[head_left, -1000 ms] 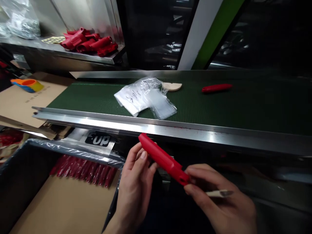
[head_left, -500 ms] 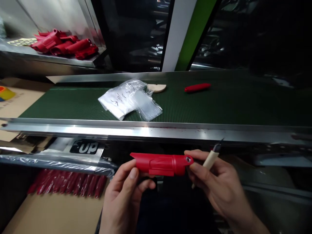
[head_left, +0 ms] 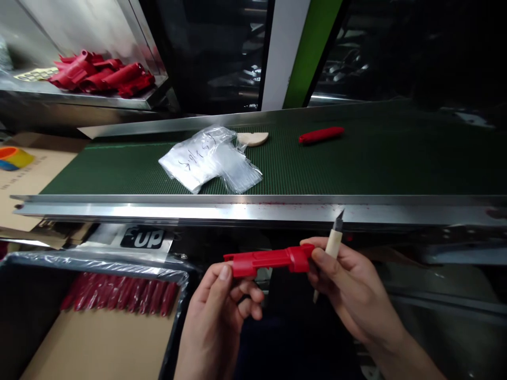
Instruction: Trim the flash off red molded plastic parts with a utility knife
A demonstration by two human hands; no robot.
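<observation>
We hold a long red plastic part [head_left: 266, 260] in front of us, just below the shiny metal edge of the green belt [head_left: 356, 163]. The part lies flat, with its long side running left to right.

Our left hand [head_left: 222, 311] pinches the left end between thumb and fingers, so that grip is closed on the part. Our right hand [head_left: 348, 285] pinches the right, thicker end, and the same hand also holds a small knife [head_left: 331, 247] with a pale wooden handle. The blade points up toward the belt edge, away from the part. Both hands are equally close, one at each end.

On the belt lie clear plastic bags [head_left: 209, 158], and farther right, another red part [head_left: 320, 134]. Below the belt, to the left, a box [head_left: 99, 338] holds a row of red parts.
</observation>
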